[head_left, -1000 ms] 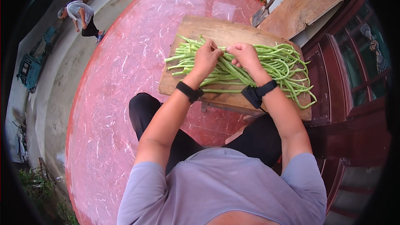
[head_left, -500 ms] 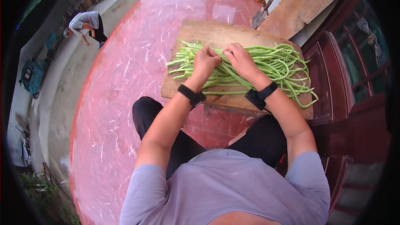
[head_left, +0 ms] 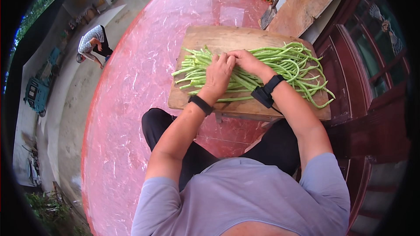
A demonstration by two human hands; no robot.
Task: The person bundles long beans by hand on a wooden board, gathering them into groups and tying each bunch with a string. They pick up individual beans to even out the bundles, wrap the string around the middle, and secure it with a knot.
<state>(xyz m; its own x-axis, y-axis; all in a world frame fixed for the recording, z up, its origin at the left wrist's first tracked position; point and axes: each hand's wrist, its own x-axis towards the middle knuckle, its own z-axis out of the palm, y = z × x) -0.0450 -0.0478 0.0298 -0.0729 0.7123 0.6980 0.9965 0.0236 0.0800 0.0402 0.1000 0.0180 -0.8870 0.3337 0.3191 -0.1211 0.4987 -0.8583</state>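
Note:
A big heap of long green yardlong beans [head_left: 286, 63] lies across a low wooden table [head_left: 218, 35], its trimmed-looking ends fanned to the left and the thin tails curling to the right. Over the bundle's middle, my left hand [head_left: 218, 73] and my right hand [head_left: 248, 63] meet, fingertips pressed together. Both are closed in a pinch. What the fingertips hold is hidden behind the knuckles; the beans run directly beneath them. Black bands sit on both wrists, with a dark box on the right one.
Around the table is a glossy red floor [head_left: 131, 105]. Dark red wooden doors [head_left: 339, 74] stand close on the right, with a leaning board [head_left: 302, 4] and a shovel blade [head_left: 267, 17] behind. Beyond the floor's left edge, another person [head_left: 94, 43] bends down near a teal vehicle [head_left: 37, 94].
My hands have drawn together, with the left hand turned so that its back faces up. The other person has bent lower. The whole view has shifted slightly.

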